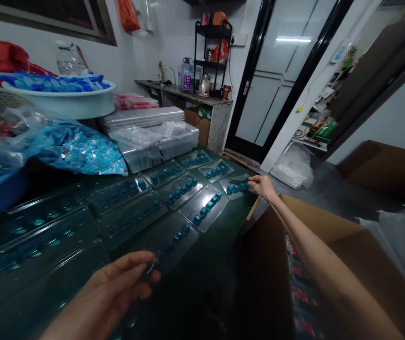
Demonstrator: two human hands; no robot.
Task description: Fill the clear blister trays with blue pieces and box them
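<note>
My left hand (124,283) is in the lower middle with its fingers curled together. A small dark, shiny bit shows at its fingertips, too blurred to name. It lies by the near end of a row of blue pieces (177,236) in a clear plastic tray. My right hand (262,186) reaches far forward, thumb and fingertips pinched at the right end of another clear tray (226,181); what they grip there is hidden. Several more clear trays (188,217) with rows of shiny blue pieces (207,208) lie across the dark green table (223,222).
An open cardboard box (308,215) stands right of the table, under my right arm. At the back left are a blue packet bag (78,146), a white basin (67,104) with blue items, and plastic tubs (138,156). A glass door (273,71) is beyond.
</note>
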